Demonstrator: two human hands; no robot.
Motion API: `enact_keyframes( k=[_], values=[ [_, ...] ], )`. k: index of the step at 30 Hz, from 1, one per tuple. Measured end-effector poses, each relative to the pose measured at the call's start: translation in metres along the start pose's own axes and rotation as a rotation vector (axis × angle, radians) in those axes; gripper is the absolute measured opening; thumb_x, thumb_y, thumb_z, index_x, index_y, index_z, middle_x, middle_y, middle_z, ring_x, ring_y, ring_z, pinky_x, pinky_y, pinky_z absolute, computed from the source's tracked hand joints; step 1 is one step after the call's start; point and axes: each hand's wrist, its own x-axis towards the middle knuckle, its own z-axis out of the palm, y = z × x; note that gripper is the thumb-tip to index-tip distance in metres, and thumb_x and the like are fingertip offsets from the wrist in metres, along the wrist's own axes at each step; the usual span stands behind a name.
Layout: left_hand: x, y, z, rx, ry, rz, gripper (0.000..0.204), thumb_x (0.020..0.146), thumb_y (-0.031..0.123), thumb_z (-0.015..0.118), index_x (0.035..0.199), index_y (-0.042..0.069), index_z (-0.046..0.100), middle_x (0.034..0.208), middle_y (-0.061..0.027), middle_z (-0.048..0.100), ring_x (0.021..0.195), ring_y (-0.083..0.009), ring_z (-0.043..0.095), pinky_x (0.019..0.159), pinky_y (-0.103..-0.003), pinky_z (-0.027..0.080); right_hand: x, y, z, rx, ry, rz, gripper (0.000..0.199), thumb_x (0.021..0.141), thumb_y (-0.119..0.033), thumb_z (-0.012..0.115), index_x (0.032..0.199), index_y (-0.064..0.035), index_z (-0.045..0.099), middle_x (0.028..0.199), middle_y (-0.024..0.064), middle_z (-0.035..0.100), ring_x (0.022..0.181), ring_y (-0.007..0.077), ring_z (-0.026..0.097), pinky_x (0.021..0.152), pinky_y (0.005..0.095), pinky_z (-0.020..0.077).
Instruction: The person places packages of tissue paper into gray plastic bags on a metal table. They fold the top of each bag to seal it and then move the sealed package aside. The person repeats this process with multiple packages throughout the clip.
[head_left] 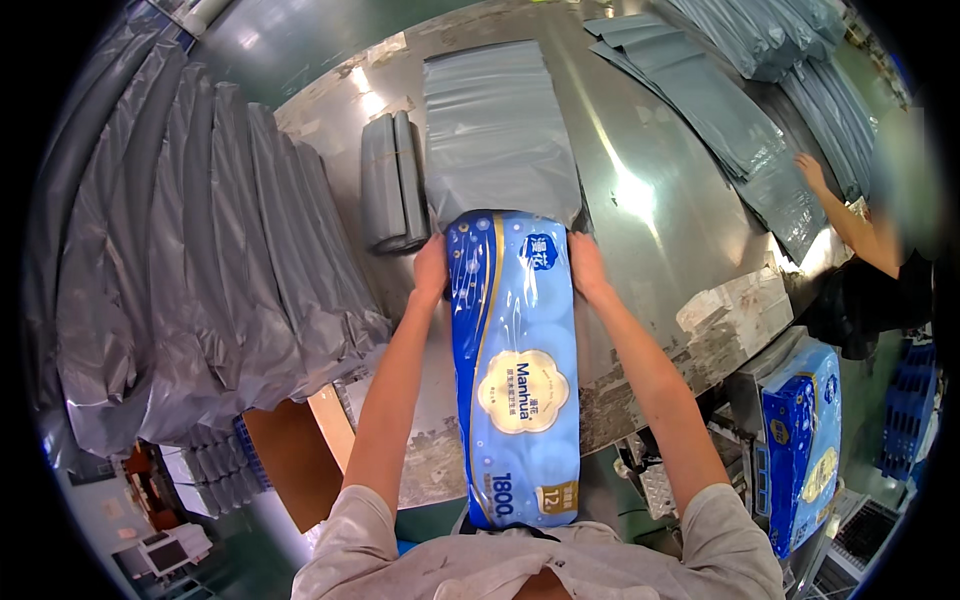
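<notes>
A long blue pack of toilet paper rolls (520, 310) lies lengthwise before me, its near end against my body. Its far end is at the mouth of a grey plastic mailing bag (495, 130), which lies flat on the metal table. My left hand (430, 268) is closed at the left corner of the bag's mouth, beside the pack. At the opposite corner my right hand (587, 264) is closed in the same way. The fingertips of both hands are partly hidden by the bag and pack. Left of the bag lies a rolled bundle of grey bags (393, 182).
Large stacks of grey bags (190, 270) hang along the left. More flat grey bags (700, 110) lie at the far right, where another person's hand (812, 172) reaches over them. A second blue paper pack (803, 445) stands lower right. A cardboard box (292, 465) sits lower left.
</notes>
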Motion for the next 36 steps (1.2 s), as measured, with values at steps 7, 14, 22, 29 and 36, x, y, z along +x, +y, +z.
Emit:
enact_keyframes(
  k=[7,14,22,29,36],
  values=[
    [-0.041,-0.024,-0.008,0.135,-0.196,0.138,0.015,0.087,0.007,0.051,0.099,0.005,0.059,0.092,-0.0147,0.063,0.084,-0.0375,0.064,0.072,-0.047,0.052,-0.035,-0.019,-0.023,0.086,-0.112,0.071,0.027,0.085,0.0,0.051,0.111,0.0034,0.047,0.09,0.0281,0.059,0.087,0.0465,0.058,0.073,0.0526,0.0473],
    [-0.092,-0.004,-0.026,0.143,-0.332,0.046,0.018,0.092,0.014,0.048,0.087,0.005,0.063,0.088,-0.0192,0.065,0.084,-0.0418,0.062,0.072,-0.052,0.05,-0.106,-0.02,-0.037,0.119,-0.224,0.145,0.032,0.082,0.0,0.053,0.113,0.0035,0.045,0.081,0.0272,0.062,0.078,0.0482,0.059,0.07,0.0555,0.047],
    [-0.197,0.013,-0.018,-0.033,-0.267,-0.177,0.013,0.088,0.021,0.058,0.089,0.008,0.06,0.083,-0.0178,0.066,0.081,-0.0402,0.063,0.069,-0.051,0.05,-0.234,-0.047,-0.057,0.329,-0.13,0.471,0.02,0.095,-0.016,0.052,0.106,0.0007,0.048,0.082,0.0253,0.064,0.078,0.0455,0.062,0.066,0.0523,0.0479],
    [-0.212,0.026,-0.006,-0.091,-0.204,-0.324,0.022,0.093,0.029,0.056,0.09,0.008,0.062,0.083,-0.0191,0.066,0.08,-0.041,0.064,0.069,-0.051,0.051,-0.483,-0.041,-0.048,0.535,-0.73,1.084,0.032,0.089,-0.025,0.057,0.103,0.0015,0.07,0.089,0.0152,0.072,0.084,0.0284,0.069,0.074,0.0401,0.0519],
    [-0.204,0.015,-0.009,-0.087,-0.224,-0.281,0.023,0.091,0.031,0.058,0.092,0.01,0.065,0.084,-0.0189,0.067,0.08,-0.0403,0.064,0.069,-0.05,0.051,-0.464,-0.155,-0.068,1.915,-0.427,1.468,0.049,0.1,-0.038,0.046,0.138,-0.006,0.048,0.131,0.0165,0.058,0.117,0.0282,0.059,0.106,0.0447,0.0435]
  ],
)
